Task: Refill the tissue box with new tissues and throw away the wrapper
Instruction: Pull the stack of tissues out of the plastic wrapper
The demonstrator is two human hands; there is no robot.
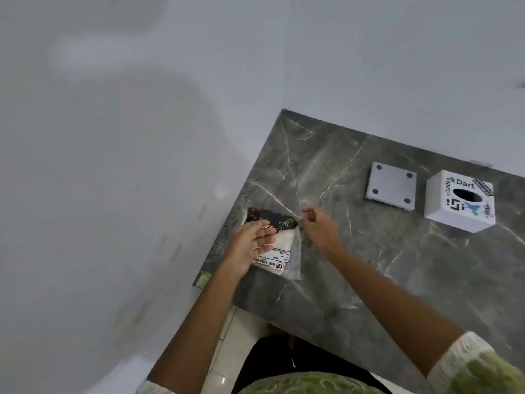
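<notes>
A pack of new tissues (279, 245) in a clear plastic wrapper with a black and white label lies near the left edge of the grey marble table (369, 265). My left hand (250, 247) holds the pack down from its left side. My right hand (318, 226) pinches a stretched flap of the clear wrapper (289, 183) and holds it up and away from the pack. The white cube tissue box (460, 201), covered in stickers with an oval hole on top, stands at the table's right side. Its grey square base plate (392, 185) lies flat just left of it.
A pale wall runs along the table's left and far sides. Below the table's near edge there is pale tiled floor (235, 351) and my dark-clothed lap. No bin is in view.
</notes>
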